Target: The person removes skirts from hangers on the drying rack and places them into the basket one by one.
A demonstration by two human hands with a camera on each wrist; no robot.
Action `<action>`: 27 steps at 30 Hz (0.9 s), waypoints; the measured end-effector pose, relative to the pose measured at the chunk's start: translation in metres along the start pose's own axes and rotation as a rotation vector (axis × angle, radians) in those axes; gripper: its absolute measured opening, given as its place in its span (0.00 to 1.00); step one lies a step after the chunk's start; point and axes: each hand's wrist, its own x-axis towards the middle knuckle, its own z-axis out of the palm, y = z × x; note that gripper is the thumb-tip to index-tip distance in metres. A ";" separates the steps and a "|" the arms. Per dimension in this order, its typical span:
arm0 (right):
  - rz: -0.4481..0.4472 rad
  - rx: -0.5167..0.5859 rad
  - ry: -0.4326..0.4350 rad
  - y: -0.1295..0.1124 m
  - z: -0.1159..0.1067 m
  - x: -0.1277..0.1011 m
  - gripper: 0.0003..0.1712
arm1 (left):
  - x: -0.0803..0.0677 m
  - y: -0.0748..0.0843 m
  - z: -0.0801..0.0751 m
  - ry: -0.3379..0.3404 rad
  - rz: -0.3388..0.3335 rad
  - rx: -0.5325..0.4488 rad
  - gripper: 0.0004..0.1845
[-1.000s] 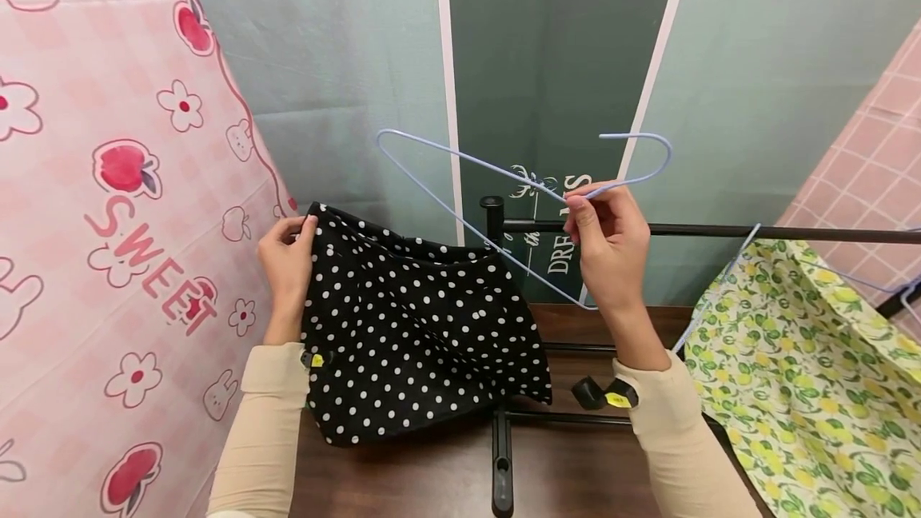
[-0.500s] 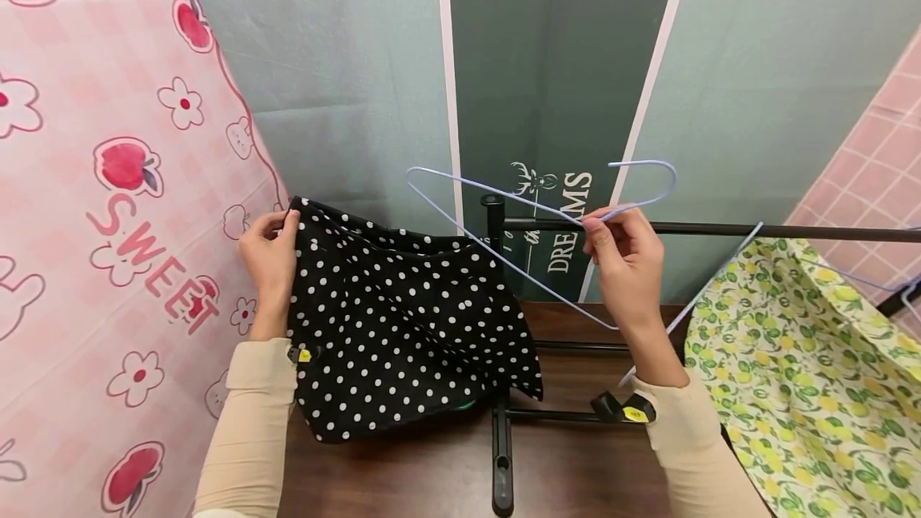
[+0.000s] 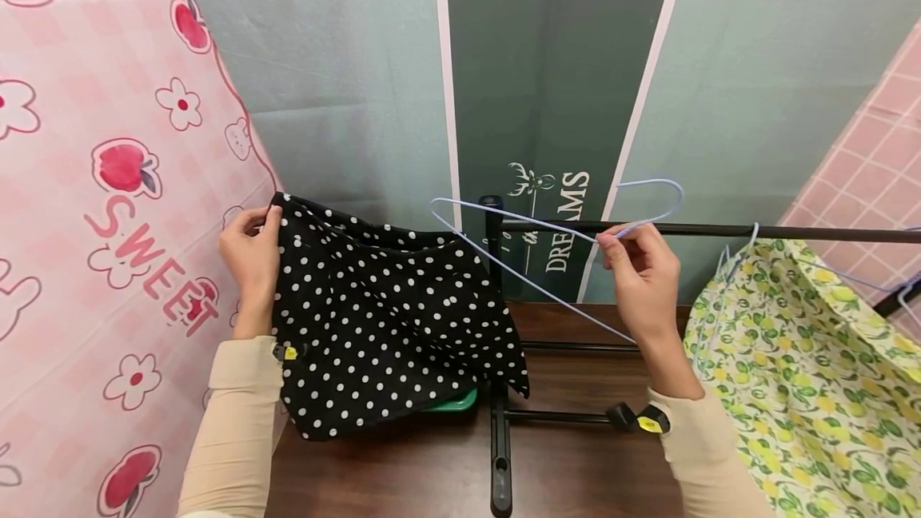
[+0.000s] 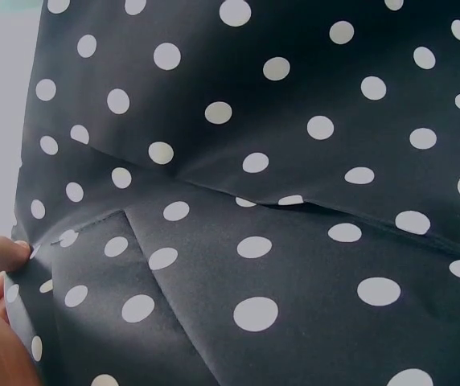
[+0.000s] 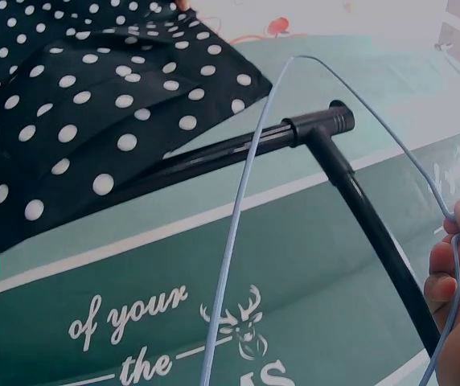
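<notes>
My left hand [image 3: 249, 254] pinches the upper left corner of a black cloth [image 3: 374, 326] with white polka dots between thumb and fingers. The cloth hangs down to the right of that hand, and its upper edge parts into two layers. In the left wrist view, the dotted cloth [image 4: 254, 249] fills most of the frame, with a fold across it. On the right, my right hand [image 3: 645, 282] pinches a light blue wire clothes hanger [image 3: 532, 278] at its neck. The hanger's hook points up and its far end reaches left, close beside the cloth's upper right side.
Behind the hands runs a black clothes rack rail [image 3: 705, 229], ending in a post by the cloth. A yellow-green lemon-print cloth [image 3: 806, 358] hangs on it at right. Part of a green object [image 3: 458, 400] shows under the dotted cloth. A pink printed curtain [image 3: 57, 206] borders the left.
My left hand has drawn the dotted cloth to the left. The right hand has moved right and down with the hanger. The green object has come into sight beneath the cloth.
</notes>
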 end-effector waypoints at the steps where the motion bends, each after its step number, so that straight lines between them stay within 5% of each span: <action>1: 0.001 -0.002 0.000 0.001 -0.002 -0.001 0.03 | 0.000 0.000 -0.001 0.002 -0.001 0.000 0.14; 14: 0.011 -0.064 0.007 0.017 -0.027 -0.016 0.05 | 0.005 0.009 -0.009 0.034 -0.029 -0.023 0.15; 27: 0.016 -0.068 0.048 0.033 -0.041 -0.025 0.05 | 0.018 0.020 -0.022 0.150 -0.008 -0.042 0.09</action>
